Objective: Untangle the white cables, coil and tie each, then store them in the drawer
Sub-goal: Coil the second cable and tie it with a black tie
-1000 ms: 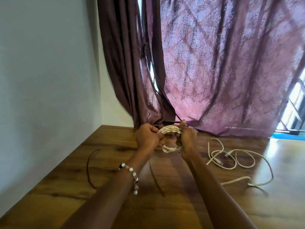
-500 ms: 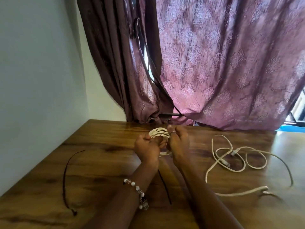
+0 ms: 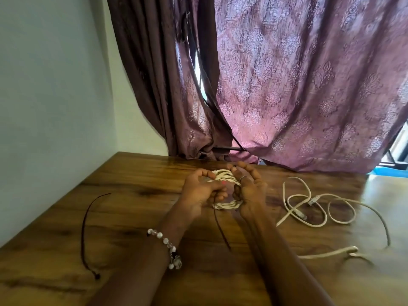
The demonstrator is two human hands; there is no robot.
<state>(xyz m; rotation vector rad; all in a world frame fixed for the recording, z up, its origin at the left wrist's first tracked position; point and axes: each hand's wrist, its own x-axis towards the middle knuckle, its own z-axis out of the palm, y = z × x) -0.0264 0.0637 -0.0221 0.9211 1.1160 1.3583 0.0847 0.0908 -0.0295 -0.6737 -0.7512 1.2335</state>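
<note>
Since the earlier frame the coiled white cable (image 3: 223, 178) has spread wider between the hands: left hand (image 3: 199, 191) and right hand (image 3: 248, 188) each grip a side, above the desk (image 3: 136, 208). A loose white cable (image 3: 318, 208) lies right.

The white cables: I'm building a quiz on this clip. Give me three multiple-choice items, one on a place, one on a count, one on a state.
1. Where does the loose cable lie?
A. right of the hands
B. left of the hands
C. on the curtain

2. How many dark cords are in view?
A. none
B. two
C. five

3. What state is the cable between the hands in?
A. stretched straight
B. coiled
C. cut in pieces

Key:
1 A, it sprawls on the table to the right.
2 B, one cord lies left and another cord hangs from the left hand.
3 B, the left hand and right hand hold the coil.
</note>
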